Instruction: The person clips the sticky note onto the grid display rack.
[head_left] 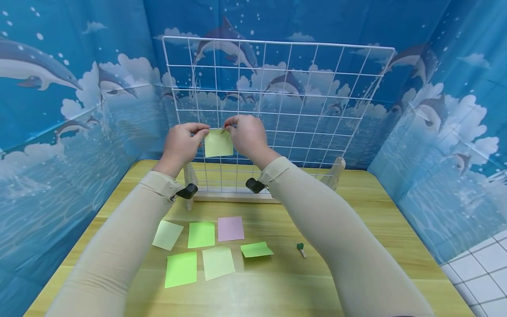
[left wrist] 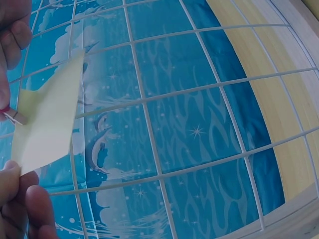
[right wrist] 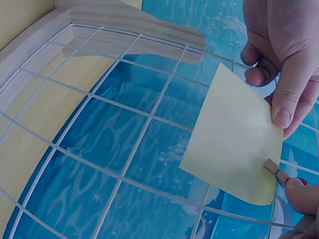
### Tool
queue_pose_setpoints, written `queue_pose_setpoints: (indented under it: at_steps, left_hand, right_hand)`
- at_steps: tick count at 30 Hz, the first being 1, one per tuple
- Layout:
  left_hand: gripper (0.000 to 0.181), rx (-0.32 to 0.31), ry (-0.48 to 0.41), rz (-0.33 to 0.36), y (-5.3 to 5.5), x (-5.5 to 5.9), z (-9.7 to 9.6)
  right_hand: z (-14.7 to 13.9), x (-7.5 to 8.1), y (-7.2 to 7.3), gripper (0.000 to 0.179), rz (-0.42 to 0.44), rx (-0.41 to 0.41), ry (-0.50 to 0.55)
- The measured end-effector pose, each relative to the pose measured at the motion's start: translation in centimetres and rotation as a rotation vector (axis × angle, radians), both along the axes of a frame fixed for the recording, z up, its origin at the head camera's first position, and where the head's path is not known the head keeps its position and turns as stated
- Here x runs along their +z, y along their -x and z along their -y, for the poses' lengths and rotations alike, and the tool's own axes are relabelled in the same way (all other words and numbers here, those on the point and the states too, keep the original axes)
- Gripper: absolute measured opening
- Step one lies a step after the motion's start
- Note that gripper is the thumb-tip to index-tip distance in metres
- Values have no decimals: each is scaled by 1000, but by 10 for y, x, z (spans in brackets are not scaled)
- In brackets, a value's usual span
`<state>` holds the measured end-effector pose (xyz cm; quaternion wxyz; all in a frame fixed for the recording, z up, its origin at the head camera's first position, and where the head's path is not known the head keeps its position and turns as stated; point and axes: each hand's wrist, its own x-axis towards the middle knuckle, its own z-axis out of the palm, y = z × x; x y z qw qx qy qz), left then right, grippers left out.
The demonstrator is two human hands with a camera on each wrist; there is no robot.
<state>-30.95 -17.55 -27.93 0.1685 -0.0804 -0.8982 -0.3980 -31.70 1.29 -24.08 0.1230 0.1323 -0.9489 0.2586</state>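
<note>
My left hand [head_left: 180,143] pinches the upper left corner of a pale yellow sticky note [head_left: 218,144] between thumb and fingers. At the note's upper right, my right hand [head_left: 250,136] pinches a small wooden clothespin [right wrist: 277,173] with a red ornament. In the right wrist view the clothespin's tip overlaps the note's top edge. The note hangs in front of a white wire grid [head_left: 277,42], at its lower left part. From the left wrist view, the note [left wrist: 50,119] stands out at an angle from the wires.
On the wooden table [head_left: 277,286] lie several sticky notes: bright green [head_left: 181,269], pale green [head_left: 167,235], pale yellow [head_left: 218,263], pink [head_left: 231,228] and a curled green one [head_left: 256,249]. A green-topped clothespin [head_left: 301,250] lies right of them. Wooden feet [head_left: 336,173] support the grid.
</note>
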Motion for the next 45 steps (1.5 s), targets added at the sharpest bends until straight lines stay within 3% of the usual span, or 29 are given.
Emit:
queue_pose_setpoints:
  at_steps: [12, 22, 35, 45]
  left_hand:
    - [35, 6, 12, -3, 0, 1, 0]
    - [35, 1, 22, 3, -1, 2, 0]
    - [35, -7, 29, -11, -2, 2, 1]
    - [36, -3, 27, -13, -2, 2, -1]
  right_hand:
    - [1, 2, 0, 31, 7, 16, -8]
    - [-4, -6, -1, 41, 12, 51, -16]
    - [-6, -7, -5, 52, 94, 107, 35]
    - [-8, -5, -3, 56, 149, 136, 15]
